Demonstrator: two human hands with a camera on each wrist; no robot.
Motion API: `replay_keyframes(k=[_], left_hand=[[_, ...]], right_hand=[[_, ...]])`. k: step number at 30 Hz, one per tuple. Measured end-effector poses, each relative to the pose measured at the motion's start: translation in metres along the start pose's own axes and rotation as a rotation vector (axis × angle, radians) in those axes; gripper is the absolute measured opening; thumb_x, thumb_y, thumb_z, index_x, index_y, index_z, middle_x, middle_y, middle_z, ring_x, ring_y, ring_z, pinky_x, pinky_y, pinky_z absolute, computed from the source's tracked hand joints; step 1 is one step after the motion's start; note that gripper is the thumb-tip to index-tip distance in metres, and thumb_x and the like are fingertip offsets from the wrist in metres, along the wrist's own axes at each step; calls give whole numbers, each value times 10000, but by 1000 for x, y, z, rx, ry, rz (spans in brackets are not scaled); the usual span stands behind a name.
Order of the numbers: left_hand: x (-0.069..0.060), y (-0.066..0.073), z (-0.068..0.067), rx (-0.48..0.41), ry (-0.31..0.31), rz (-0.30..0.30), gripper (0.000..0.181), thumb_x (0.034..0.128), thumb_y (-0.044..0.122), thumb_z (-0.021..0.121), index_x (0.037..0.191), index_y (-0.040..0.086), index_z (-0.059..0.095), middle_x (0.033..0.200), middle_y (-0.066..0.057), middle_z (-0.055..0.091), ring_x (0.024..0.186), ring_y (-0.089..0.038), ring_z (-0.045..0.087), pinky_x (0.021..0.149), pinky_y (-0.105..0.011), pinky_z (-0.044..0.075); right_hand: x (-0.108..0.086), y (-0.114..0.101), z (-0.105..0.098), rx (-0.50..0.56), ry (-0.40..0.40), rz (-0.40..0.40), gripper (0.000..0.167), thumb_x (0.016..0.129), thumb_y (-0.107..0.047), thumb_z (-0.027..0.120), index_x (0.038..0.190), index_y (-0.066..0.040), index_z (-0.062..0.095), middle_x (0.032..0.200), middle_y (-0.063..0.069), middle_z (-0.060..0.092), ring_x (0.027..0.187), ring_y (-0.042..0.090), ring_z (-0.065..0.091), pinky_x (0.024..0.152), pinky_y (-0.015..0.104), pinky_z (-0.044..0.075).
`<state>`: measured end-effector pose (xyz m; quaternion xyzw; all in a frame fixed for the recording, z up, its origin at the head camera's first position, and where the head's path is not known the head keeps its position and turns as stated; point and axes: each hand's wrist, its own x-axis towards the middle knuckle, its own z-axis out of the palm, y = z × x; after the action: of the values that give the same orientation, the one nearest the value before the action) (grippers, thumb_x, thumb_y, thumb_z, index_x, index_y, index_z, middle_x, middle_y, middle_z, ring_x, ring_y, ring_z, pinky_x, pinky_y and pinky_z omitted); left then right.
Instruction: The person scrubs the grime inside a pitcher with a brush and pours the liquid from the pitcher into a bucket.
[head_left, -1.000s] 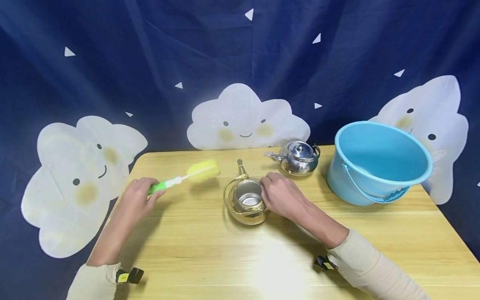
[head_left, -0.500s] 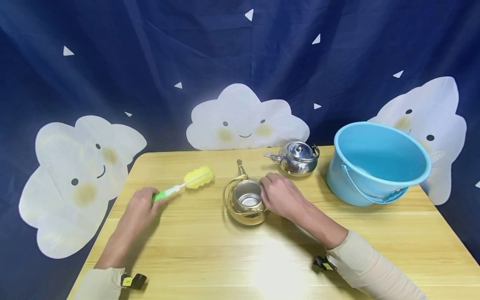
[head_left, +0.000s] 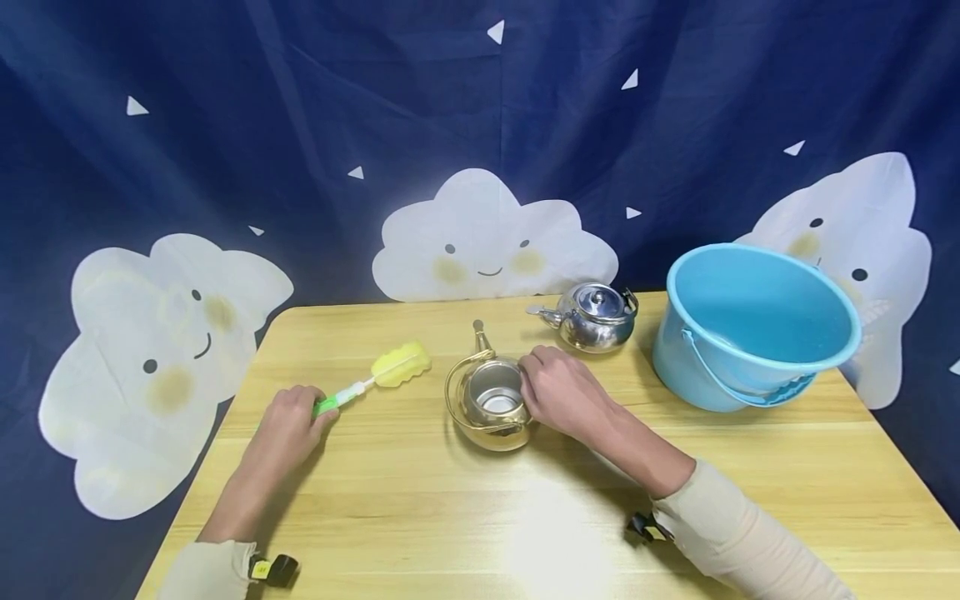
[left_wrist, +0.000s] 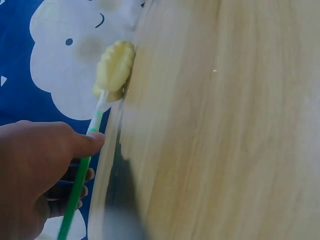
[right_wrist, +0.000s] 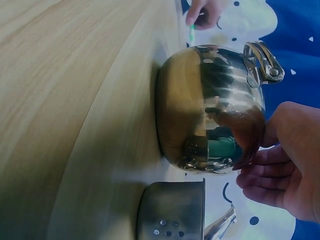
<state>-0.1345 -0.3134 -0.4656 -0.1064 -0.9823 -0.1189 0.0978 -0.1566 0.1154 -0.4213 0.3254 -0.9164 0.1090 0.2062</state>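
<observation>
Left hand (head_left: 288, 423) has fingers wrapped round a sponge brush (head_left: 388, 371) near the left edge of the bench (head_left: 375, 500). Right hand (head_left: 558, 390) grips a gold teapot (head_left: 491, 437) by the rim, further in (decent gap between the two).

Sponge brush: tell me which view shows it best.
The left wrist view: the sponge brush looks largest there, its yellow head and green handle showing. The head view shows it smaller, the left hand hiding part of the handle; the right wrist view shows only a bit of green by that hand.
</observation>
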Motion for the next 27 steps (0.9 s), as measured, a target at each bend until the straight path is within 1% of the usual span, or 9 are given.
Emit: replay_keyframes(k=[3, 6, 9, 11, 14, 18, 20, 22, 27], left_hand=[[-2, 0, 0, 43, 15, 38, 307, 901, 177, 791, 1051, -64, 673, 922, -190, 688, 790, -318, 597, 685, -462, 498], [-5, 1, 0, 83, 68, 84, 323, 875, 199, 819, 1026, -53, 685, 916, -203, 692, 791, -348, 618, 672, -481, 518], [-4, 6, -2, 109, 125, 114, 325, 869, 215, 823, 1014, -48, 699, 920, -218, 702, 806, -387, 637, 679, -507, 539], [-3, 12, -4, 102, 140, 115, 325, 878, 223, 813, 1027, -45, 704, 941, -226, 709, 838, -407, 647, 707, -525, 545], [1, 26, -9, 41, 104, 82, 331, 917, 236, 779, 1078, -43, 701, 1030, -244, 720, 947, -436, 662, 809, -561, 554], [5, 49, -16, -96, -8, -5, 353, 988, 279, 703, 1167, -24, 682, 1134, -222, 711, 1060, -408, 667, 910, -577, 554], [6, 59, -19, -152, -49, -38, 363, 1010, 310, 670, 1199, 1, 677, 1131, -179, 708, 1048, -362, 675, 900, -550, 566], [7, 68, -21, -192, -67, -47, 367, 1015, 325, 661, 1216, 18, 673, 1110, -140, 708, 1014, -324, 687, 870, -518, 578], [9, 87, -24, -248, -60, -32, 346, 1003, 315, 680, 1207, 35, 674, 1047, -81, 703, 923, -249, 674, 769, -397, 559]], right_hand=[[0, 0, 0, -1, -6, 2, 127, 932, -89, 642, 952, -5, 736, 808, 64, 658, 720, 176, 598, 638, 292, 548], [1, 0, 0, -3, -6, -3, 121, 926, -87, 649, 945, -3, 733, 799, 62, 651, 711, 174, 592, 628, 289, 543], [2, 0, -1, -8, -1, -14, 117, 917, -88, 661, 942, 1, 732, 794, 62, 650, 704, 174, 589, 623, 289, 541], [2, 0, -1, -10, 1, -19, 116, 911, -89, 666, 939, 3, 731, 791, 64, 650, 702, 176, 590, 624, 290, 539], [2, 1, -1, -11, -2, -21, 114, 908, -90, 667, 934, 3, 729, 789, 66, 650, 703, 181, 593, 628, 295, 540], [2, 2, -2, -13, -13, -18, 119, 906, -97, 669, 935, 3, 727, 791, 70, 653, 705, 188, 601, 631, 294, 546], [3, 2, -3, -2, -26, -6, 129, 909, -105, 671, 949, 2, 730, 809, 77, 669, 724, 193, 623, 645, 297, 563], [4, 3, -5, 22, -46, 17, 143, 916, -120, 672, 969, -3, 735, 846, 86, 691, 763, 206, 653, 677, 314, 586], [7, 5, -8, 109, -104, 79, 172, 929, -140, 675, 1019, -13, 748, 949, 113, 731, 867, 236, 695, 779, 365, 617]])
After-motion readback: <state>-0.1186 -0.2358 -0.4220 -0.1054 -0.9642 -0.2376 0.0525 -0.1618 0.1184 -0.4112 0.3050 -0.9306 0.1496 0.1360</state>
